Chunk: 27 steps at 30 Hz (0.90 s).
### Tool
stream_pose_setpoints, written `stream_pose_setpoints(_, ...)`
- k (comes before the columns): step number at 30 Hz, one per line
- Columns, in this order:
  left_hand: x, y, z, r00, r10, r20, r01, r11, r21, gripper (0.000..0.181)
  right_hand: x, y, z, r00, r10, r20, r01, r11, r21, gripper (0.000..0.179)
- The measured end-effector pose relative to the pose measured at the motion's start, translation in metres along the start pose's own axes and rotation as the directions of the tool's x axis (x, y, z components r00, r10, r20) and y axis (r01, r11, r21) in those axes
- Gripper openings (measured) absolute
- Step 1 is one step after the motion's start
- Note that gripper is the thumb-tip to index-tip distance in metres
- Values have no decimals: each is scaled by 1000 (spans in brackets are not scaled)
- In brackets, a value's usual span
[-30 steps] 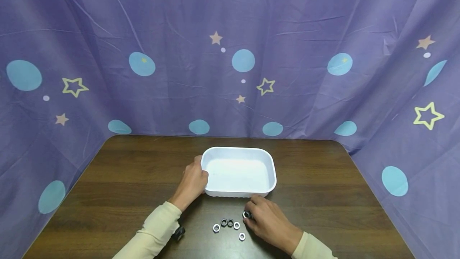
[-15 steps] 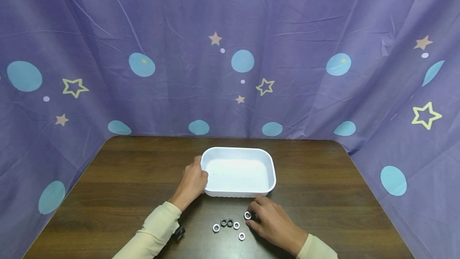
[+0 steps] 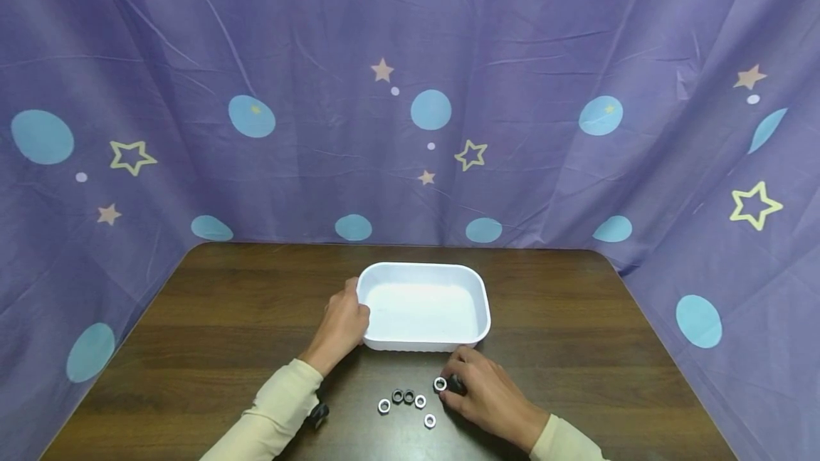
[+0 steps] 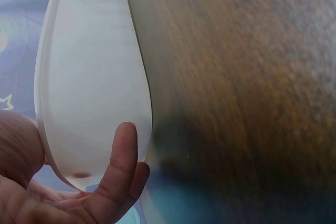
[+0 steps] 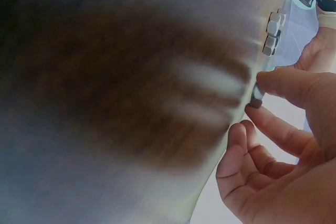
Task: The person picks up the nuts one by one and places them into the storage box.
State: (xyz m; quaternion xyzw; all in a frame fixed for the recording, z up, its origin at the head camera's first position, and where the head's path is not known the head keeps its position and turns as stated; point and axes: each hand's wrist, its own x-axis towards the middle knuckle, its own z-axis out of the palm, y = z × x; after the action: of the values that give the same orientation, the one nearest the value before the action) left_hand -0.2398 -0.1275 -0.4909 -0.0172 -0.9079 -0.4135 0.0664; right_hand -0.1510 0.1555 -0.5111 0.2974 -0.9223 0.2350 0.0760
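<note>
A white rectangular tray (image 3: 423, 343) stands on the table. My left hand (image 3: 339, 322) grips its left end; in the left wrist view, fingers (image 4: 123, 153) lie along its outer wall and the thumb is at the rim. In front of the tray, my right hand (image 3: 490, 393) is low over the table, thumb and index finger at a silver hex nut (image 3: 440, 384). A dark piece (image 3: 456, 384), probably another nut, shows partly under that hand. The right wrist view has a small nut (image 5: 256, 97) pinched between thumb and index fingertips; whether it is one nut or two, I cannot tell.
Left of the right hand lie several loose nuts, including a silver one (image 3: 384, 406), a touching dark pair (image 3: 403, 396) and another silver one nearer the front (image 3: 430, 420). A black wrist device (image 3: 318, 415) sits under the left sleeve. A purple curtain (image 3: 410, 183) hangs behind the table.
The right hand has shifted slightly right. The silver nut at its fingertips shows more fully, and the dark piece now appears apart from it, farther right. The left hand and tray stay in place.
</note>
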Motion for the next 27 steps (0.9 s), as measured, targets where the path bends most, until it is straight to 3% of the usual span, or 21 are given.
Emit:
stream_pose_setpoints(8, -1, 1, -1, 1000, -6, 11, 6, 1000, -2, 59, 0, -7, -4, 999, 28, -45, -25, 998, 58, 20)
stream_pose_setpoints(19, -1, 1, -1, 1000, -7, 7, 7, 1000, 8, 58, 2, -19, -22, 978, -81, -192, 94, 994, 62, 25)
stream_pose_setpoints(27, -1, 1, -1, 1000, -10, 9, 10, 1000, -1, 58, 6, -21, -34, 976, -81, -201, 109, 985, 134, 22)
